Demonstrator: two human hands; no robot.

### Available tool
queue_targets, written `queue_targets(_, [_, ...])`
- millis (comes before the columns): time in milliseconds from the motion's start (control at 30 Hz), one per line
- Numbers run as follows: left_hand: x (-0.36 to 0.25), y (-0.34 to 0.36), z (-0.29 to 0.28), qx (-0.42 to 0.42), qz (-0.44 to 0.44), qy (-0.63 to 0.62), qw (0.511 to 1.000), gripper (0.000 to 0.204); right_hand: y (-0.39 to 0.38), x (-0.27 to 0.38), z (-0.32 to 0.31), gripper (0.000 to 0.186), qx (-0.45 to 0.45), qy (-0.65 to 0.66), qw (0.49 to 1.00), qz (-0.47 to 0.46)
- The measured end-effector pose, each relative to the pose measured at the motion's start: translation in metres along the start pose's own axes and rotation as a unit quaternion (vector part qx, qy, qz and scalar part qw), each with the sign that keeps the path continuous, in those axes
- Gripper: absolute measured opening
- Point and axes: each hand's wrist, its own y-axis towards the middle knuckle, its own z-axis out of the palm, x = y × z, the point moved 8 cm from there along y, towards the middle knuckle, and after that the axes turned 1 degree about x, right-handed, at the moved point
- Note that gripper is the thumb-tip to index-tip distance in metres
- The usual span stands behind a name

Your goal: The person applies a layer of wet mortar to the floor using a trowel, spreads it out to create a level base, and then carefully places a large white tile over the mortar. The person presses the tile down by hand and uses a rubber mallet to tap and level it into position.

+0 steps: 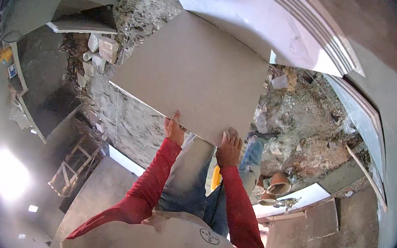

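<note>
the left hand [174, 130] has its fingers clasped on the near edge of a large square tile [190, 73]; the right hand's [229, 147] grip its near corner. the tile is above the rough floor [133, 131], far side by the leaning panels [265, 28]. this looks like the positioning step; moving it calls for even, two-handed support.

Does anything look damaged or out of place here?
Yes: the ground looks odd, rough and strewn with debris rather than finished. Pale chunks lie jumbled to the left. The slab gripped by the left hand and right hand shows no obvious damage.
</note>
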Motion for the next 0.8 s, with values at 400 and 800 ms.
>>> queue_targets(400, [-0.097,0.103,-0.051,0.154,0.006,-0.082,0.985,0.041,0.005,-0.149,0.136,0.066,0.03,0.404,0.849,0.339])
queue_targets(800, [-0.129,0.113,-0.06,0.162,-0.064,0.099,0.98,0.039,0.009,-0.139,0.108,0.031,0.009,0.222,0.921,0.32])
